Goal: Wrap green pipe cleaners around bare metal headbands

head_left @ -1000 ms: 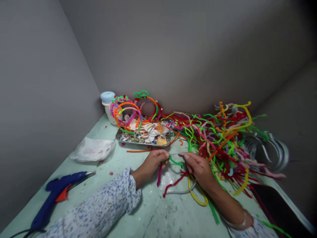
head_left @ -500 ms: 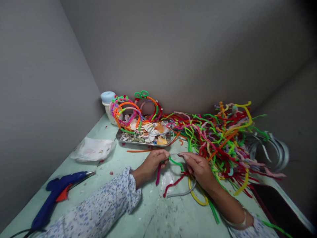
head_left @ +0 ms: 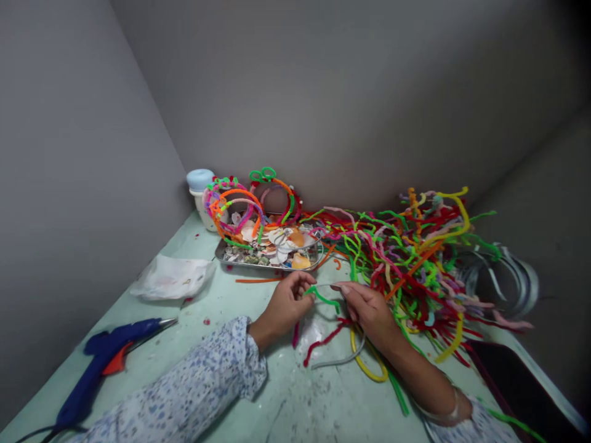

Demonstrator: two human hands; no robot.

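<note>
Pipe cleaner [head_left: 325, 300], fuzzy, bright green, slants down-right from your left hand [head_left: 285, 303], just below thin silver-grey curved band [head_left: 325, 285] bridging both hands sideways. Left nearer, fingers curled at green's upper end; can't tell if pinching. Your right hand [head_left: 370, 311] pinches band, thumb against fingers.

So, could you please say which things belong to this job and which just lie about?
Seemingly in the job:
silver headband, in right hand
green pipe cleaner, at left hand
pipe-cleaner pile

Apparently lying about:
glue gun
white bag
blue-lidded jar
</note>
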